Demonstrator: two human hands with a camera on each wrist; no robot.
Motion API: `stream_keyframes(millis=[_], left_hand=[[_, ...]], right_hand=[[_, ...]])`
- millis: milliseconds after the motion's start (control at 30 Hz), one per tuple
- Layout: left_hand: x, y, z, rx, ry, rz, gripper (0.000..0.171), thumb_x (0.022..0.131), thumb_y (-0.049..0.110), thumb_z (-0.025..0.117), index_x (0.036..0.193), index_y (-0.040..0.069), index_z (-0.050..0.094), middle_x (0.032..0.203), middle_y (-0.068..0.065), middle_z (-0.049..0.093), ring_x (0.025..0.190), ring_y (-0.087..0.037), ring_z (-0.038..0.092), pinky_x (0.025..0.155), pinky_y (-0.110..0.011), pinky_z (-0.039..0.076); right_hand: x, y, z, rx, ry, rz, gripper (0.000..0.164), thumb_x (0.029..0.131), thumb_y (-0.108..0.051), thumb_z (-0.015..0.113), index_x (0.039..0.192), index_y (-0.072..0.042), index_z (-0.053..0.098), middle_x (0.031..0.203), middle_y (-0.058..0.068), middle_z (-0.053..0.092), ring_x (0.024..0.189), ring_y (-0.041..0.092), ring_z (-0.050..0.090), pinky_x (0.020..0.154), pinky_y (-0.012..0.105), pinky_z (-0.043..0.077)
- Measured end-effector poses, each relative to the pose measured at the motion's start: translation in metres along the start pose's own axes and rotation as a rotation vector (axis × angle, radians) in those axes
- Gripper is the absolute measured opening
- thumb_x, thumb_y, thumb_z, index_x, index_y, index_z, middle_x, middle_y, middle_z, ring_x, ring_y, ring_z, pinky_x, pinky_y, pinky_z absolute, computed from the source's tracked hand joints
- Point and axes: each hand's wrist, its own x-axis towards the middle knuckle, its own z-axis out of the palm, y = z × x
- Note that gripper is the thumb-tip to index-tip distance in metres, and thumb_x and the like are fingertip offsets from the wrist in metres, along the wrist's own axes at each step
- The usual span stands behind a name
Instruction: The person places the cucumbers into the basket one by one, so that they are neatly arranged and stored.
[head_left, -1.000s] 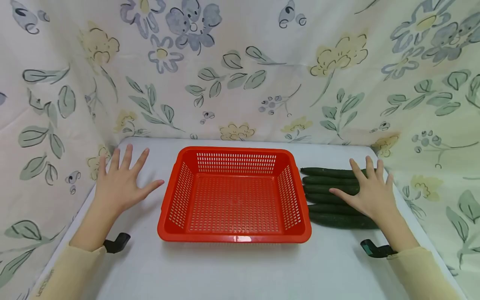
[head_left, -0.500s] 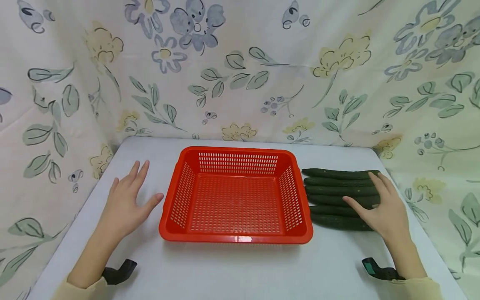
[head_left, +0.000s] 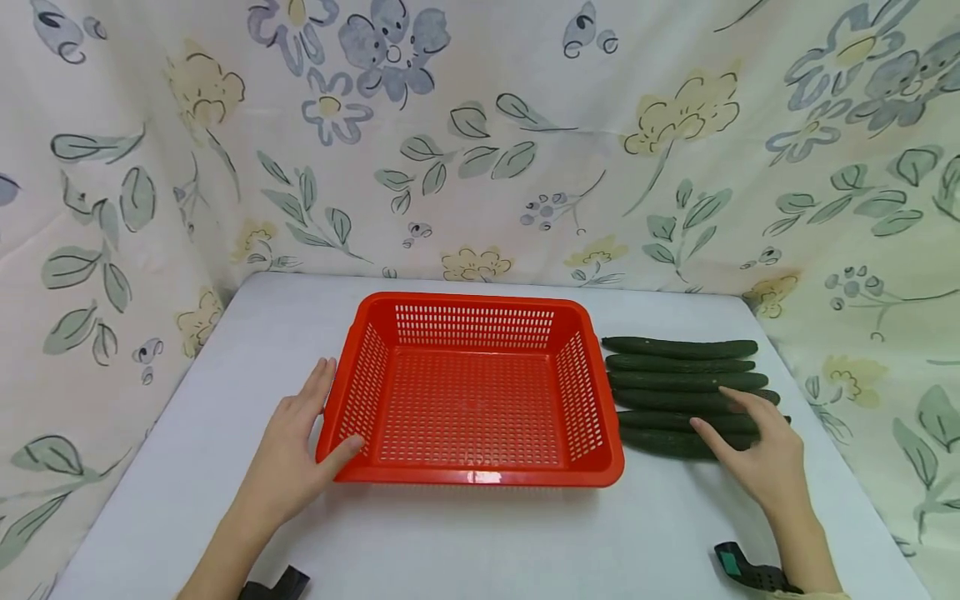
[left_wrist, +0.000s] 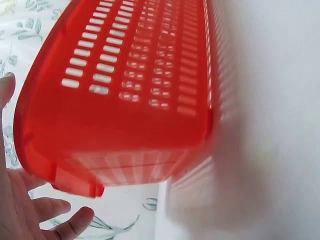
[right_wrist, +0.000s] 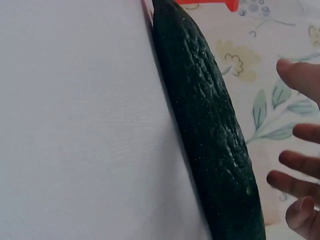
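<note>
A red plastic basket (head_left: 480, 477) with slotted walls and nothing in it stands mid-table. My left hand (head_left: 288, 442) is at its left side, thumb over the front left corner of the rim and fingers along the outer left wall; in the left wrist view these fingers are spread, not curled. To the right of the basket, several dark green cucumbers (head_left: 675, 381) lie side by side. Over their right ends hovers my right hand (head_left: 772, 454), thumb and fingers apart and holding nothing. The right wrist view shows the nearest cucumber (right_wrist: 210, 125) beside the fingers.
The white tabletop (head_left: 480, 550) extends in front of the basket and to its left. A floral cloth (head_left: 480, 167) hangs behind the table and along both sides. Each wrist wears a black camera mount, such as the right mount (head_left: 750, 571).
My left hand has moved right and toward me, from beside the basket to its front left corner. The right hand has drawn nearer to me over the cucumbers, its fingers less spread.
</note>
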Motion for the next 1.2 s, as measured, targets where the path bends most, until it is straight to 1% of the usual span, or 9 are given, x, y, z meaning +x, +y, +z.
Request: stream_keyframes(millis=[133, 200, 367, 467, 667, 867, 933, 1100, 1200], left_hand=[[-0.006, 0.004, 0.007, -0.032, -0.017, -0.024, 0.106, 0.089, 0.046, 0.081, 0.172, 0.019, 0.02, 0.173, -0.012, 0.031, 0.124, -0.033, 0.049, 0.085, -0.059, 0.061], [-0.008, 0.005, 0.01, -0.032, -0.018, -0.045, 0.11, 0.087, 0.048, 0.083, 0.172, 0.02, 0.018, 0.172, -0.013, 0.033, 0.123, -0.031, 0.048, 0.081, -0.053, 0.062], [-0.011, 0.006, 0.02, -0.059, 0.007, -0.068, 0.121, 0.081, 0.049, 0.089, 0.172, 0.017, 0.016, 0.168, -0.015, 0.039, 0.118, -0.028, 0.048, 0.075, -0.041, 0.058], [-0.013, 0.004, 0.024, -0.085, 0.025, -0.071, 0.126, 0.076, 0.047, 0.092, 0.172, 0.019, 0.015, 0.165, -0.016, 0.042, 0.118, -0.026, 0.047, 0.073, -0.036, 0.057], [-0.015, -0.002, 0.029, -0.094, 0.069, -0.053, 0.132, 0.07, 0.044, 0.096, 0.172, 0.021, 0.016, 0.17, -0.012, 0.036, 0.121, -0.025, 0.047, 0.073, -0.034, 0.058], [-0.014, -0.002, 0.027, -0.092, 0.085, -0.025, 0.133, 0.068, 0.042, 0.097, 0.172, 0.018, 0.017, 0.17, -0.013, 0.037, 0.118, -0.025, 0.048, 0.073, -0.034, 0.056], [-0.014, -0.003, 0.026, -0.091, 0.083, -0.02, 0.134, 0.068, 0.042, 0.098, 0.172, 0.017, 0.017, 0.169, -0.014, 0.038, 0.118, -0.025, 0.048, 0.073, -0.034, 0.056], [-0.014, -0.003, 0.027, -0.086, 0.08, -0.015, 0.137, 0.066, 0.042, 0.099, 0.172, 0.017, 0.016, 0.167, -0.016, 0.04, 0.118, -0.025, 0.05, 0.074, -0.036, 0.059], [-0.015, -0.004, 0.029, -0.089, 0.084, -0.012, 0.137, 0.066, 0.042, 0.099, 0.172, 0.017, 0.016, 0.167, -0.017, 0.04, 0.119, -0.025, 0.052, 0.077, -0.04, 0.061]], right_hand=[[-0.005, 0.002, 0.0, 0.038, -0.007, -0.044, 0.055, 0.071, -0.011, 0.096, 0.122, -0.006, 0.076, 0.116, 0.014, 0.072, 0.105, -0.018, 0.046, 0.059, 0.011, 0.038], [-0.008, 0.003, 0.0, 0.073, -0.003, -0.059, 0.05, 0.07, -0.006, 0.096, 0.117, -0.007, 0.078, 0.111, 0.008, 0.073, 0.101, -0.019, 0.049, 0.055, 0.009, 0.037], [-0.017, 0.009, 0.0, 0.18, -0.012, -0.034, 0.043, 0.068, 0.006, 0.094, 0.106, -0.008, 0.081, 0.105, -0.022, 0.07, 0.092, -0.012, 0.06, 0.052, 0.01, 0.04], [-0.021, 0.014, 0.003, 0.23, -0.046, -0.034, 0.042, 0.066, 0.01, 0.094, 0.102, -0.009, 0.081, 0.102, -0.029, 0.069, 0.086, -0.008, 0.061, 0.049, 0.012, 0.041], [-0.02, 0.021, 0.009, 0.244, -0.08, -0.109, 0.046, 0.057, 0.011, 0.097, 0.095, -0.009, 0.081, 0.1, -0.022, 0.071, 0.079, -0.003, 0.058, 0.048, 0.017, 0.038], [-0.02, 0.024, 0.012, 0.18, -0.077, -0.175, 0.052, 0.05, 0.005, 0.101, 0.094, -0.014, 0.082, 0.1, -0.007, 0.073, 0.094, -0.012, 0.056, 0.055, 0.013, 0.039], [-0.019, 0.023, 0.013, 0.171, -0.081, -0.184, 0.052, 0.049, 0.004, 0.102, 0.094, -0.015, 0.082, 0.099, -0.001, 0.075, 0.1, -0.015, 0.055, 0.064, 0.007, 0.041], [-0.019, 0.022, 0.01, 0.128, -0.093, -0.131, 0.046, 0.052, -0.001, 0.103, 0.092, -0.014, 0.083, 0.096, 0.007, 0.076, 0.103, -0.022, 0.052, 0.092, -0.002, 0.037], [-0.02, 0.023, 0.007, 0.073, -0.109, -0.058, 0.041, 0.056, -0.008, 0.104, 0.091, -0.015, 0.083, 0.096, 0.006, 0.076, 0.1, -0.025, 0.048, 0.092, -0.003, 0.033]])
